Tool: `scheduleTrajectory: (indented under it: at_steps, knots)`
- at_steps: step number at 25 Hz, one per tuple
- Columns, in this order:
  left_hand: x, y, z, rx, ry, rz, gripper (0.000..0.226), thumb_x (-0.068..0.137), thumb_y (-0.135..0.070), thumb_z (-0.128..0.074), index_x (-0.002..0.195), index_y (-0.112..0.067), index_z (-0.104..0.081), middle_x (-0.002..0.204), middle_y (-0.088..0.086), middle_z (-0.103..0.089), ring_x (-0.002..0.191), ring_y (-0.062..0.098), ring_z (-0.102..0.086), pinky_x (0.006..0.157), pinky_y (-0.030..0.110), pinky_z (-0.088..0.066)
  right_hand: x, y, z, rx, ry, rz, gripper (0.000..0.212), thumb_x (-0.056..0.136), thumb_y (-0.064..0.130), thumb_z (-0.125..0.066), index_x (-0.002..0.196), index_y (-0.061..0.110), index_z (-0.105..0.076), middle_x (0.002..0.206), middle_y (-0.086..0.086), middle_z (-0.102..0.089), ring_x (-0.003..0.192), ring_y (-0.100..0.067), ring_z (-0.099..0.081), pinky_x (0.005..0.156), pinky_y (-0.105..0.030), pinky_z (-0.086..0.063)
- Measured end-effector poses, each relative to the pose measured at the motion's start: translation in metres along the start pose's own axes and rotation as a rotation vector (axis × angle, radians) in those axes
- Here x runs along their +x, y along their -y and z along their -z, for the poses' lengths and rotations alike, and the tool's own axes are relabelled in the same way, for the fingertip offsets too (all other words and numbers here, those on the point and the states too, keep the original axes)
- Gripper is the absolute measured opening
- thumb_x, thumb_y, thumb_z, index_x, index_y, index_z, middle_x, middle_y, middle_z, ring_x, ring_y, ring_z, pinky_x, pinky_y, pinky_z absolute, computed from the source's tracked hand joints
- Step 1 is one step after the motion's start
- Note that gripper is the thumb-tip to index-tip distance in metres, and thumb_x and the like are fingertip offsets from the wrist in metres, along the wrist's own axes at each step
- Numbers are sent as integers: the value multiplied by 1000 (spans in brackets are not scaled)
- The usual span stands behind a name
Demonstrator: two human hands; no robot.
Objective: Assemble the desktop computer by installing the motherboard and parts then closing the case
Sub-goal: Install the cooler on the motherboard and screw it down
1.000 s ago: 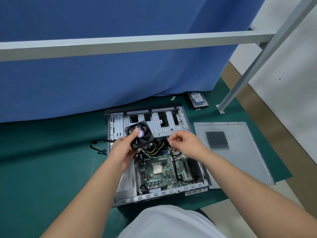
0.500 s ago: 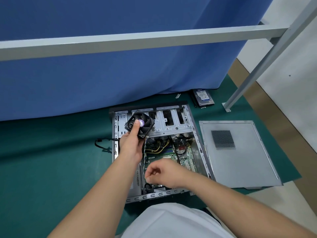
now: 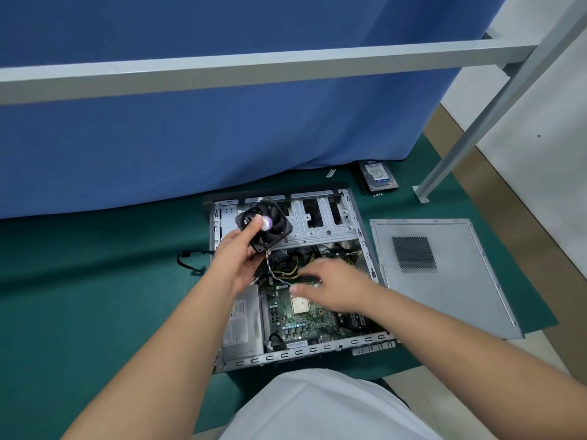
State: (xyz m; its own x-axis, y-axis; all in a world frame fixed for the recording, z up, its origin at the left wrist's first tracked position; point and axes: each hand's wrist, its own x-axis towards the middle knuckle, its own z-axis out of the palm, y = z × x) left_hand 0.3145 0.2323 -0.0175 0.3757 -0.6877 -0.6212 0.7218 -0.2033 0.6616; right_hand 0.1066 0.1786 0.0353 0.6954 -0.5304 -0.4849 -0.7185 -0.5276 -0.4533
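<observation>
Right hand (image 3: 336, 285) now beside lifted fan (image 3: 264, 224)

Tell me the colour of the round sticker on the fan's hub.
Purple, on the fan in the left hand; head view.

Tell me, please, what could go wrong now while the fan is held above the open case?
The left hand holds the cooler fan up by one edge; if it slips, it could hit the motherboard. Its thin cable hangs into the case, and the right hand, blurred over the bare CPU, might snag it.
</observation>
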Motion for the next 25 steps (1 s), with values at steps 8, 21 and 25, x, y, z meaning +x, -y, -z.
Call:
scheduleTrajectory:
  at_steps: [8, 21, 25]
  knots:
    - [-10, 0, -12, 545, 333, 117, 84, 68, -46, -93, 128, 1, -58, 113, 14, -76, 107, 30, -73, 97, 41, -52, 23, -10, 66, -613, -219, 430, 123, 73, 26, -87, 163, 32, -3, 170, 11, 14, 153, -22, -21, 120, -41, -34]
    - [-28, -3, -21, 619, 427, 169, 67, 71, -33, -90, 122, -1, -63, 118, 13, -75, 116, 28, -68, 103, 36, -53, 22, -24, 45, -520, -157, 506, 92, 67, 50, -82, 144, 28, -38, 138, 7, -49, 128, -17, -47, 108, -36, -43]
    - [-29, -3, -13, 612, 423, 204, 71, 71, -48, -92, 130, -24, -62, 124, 10, -72, 113, 27, -71, 101, 44, -56, 19, -30, 34, -348, -124, 339, 91, 64, 52, -82, 141, 30, -39, 131, 6, -53, 122, -18, -51, 94, -36, -49]
